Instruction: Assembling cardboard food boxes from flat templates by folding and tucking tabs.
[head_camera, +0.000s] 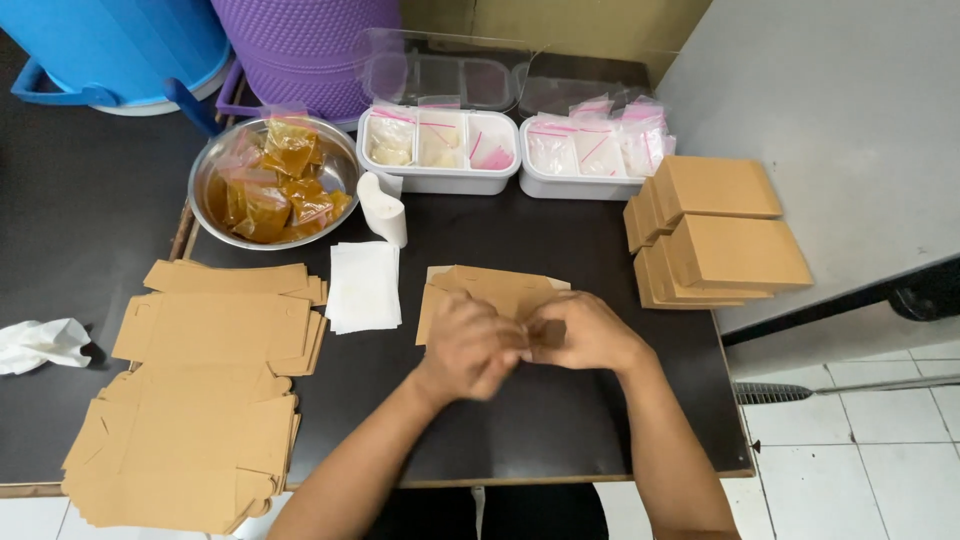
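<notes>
Both hands meet over the middle of the dark worktop (560, 420), near its front edge. The left hand (468, 343) and the right hand (585, 332) are pressed close together, fingers curled, and pinch the near edge of a flat brown cardboard box blank (480, 287) that lies on the worktop just beyond the knuckles. The hands cover the exact spot of the fold, so the grip itself cannot be told in detail.

To the left of the blank lies a small stack of white paper sheets (364, 285), and just behind that stack stands a white roll (384, 208). Farther left, loose piles of unfolded brown blanks (200, 400) spread to the worktop's front corner, and a crumpled white tissue (40, 343) lies well apart at the far left.

At the back sits a metal bowl (345, 165) holding small bags of amber liquid (268, 195). Beside it stand two white trays (500, 180) filled with small clear zip bags of pale contents (590, 145). To the right, stacks of folded brown boxes (725, 235) rest at the worktop's edge, beside a grey surface (850, 120).
</notes>
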